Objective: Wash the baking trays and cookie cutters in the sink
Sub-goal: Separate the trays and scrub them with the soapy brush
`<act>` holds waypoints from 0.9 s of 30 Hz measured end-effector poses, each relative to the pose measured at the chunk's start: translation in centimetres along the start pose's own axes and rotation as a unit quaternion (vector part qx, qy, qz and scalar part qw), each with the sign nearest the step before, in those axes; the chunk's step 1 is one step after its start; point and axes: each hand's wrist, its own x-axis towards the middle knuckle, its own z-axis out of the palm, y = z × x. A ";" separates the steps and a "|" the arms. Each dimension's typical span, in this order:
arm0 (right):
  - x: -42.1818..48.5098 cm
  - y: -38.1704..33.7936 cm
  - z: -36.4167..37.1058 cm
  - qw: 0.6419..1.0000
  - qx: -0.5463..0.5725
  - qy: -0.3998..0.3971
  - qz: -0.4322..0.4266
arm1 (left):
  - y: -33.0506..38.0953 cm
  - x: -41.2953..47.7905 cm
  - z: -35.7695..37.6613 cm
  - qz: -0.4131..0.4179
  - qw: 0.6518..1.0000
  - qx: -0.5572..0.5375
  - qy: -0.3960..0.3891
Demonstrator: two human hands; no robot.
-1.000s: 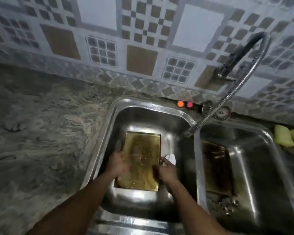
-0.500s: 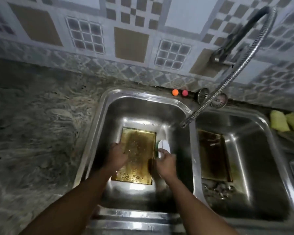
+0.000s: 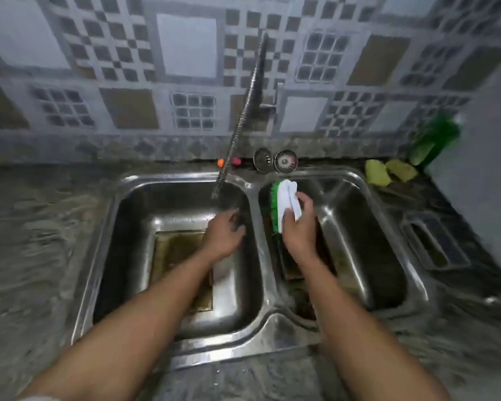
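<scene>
White-and-green brush (image 3: pixel 284 201) sat gripped in the right hand (image 3: pixel 298 227), fingers curled round its back, bristles facing left, over the right basin (image 3: pixel 359 215). Just beneath lay a baking tray (image 3: pixel 291 266), long axis near-to-far. Over the left basin (image 3: pixel 145 215), the left hand (image 3: pixel 223 233) hung loosely bent, apparently empty, above the other tray (image 3: pixel 174 250).

Baking tray (image 3: pixel 174 253) partly beneath left forearm (image 3: pixel 162 299)

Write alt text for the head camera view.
A person's right hand grips a white-and-green scrub brush over the right basin of a steel double sink. The left hand hovers over a stained baking tray in the left basin, near the tap hose end.
</scene>
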 end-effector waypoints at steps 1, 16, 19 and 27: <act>0.9 0.6 -1.8 1.000 0.003 0.017 0.006 | 1.0 0.0 1.3 0.007 1.000 -0.004 -0.008; 14.1 16.9 -32.0 0.970 -0.227 0.085 -0.002 | 5.6 5.0 22.0 -0.091 0.987 0.125 -0.046; 14.4 19.3 -33.0 0.969 -0.241 0.047 0.020 | 3.9 5.1 24.4 -0.165 0.973 0.161 -0.025; 14.7 20.5 -32.1 0.974 -0.224 0.028 0.031 | 4.2 5.3 26.0 -0.206 0.957 0.200 -0.031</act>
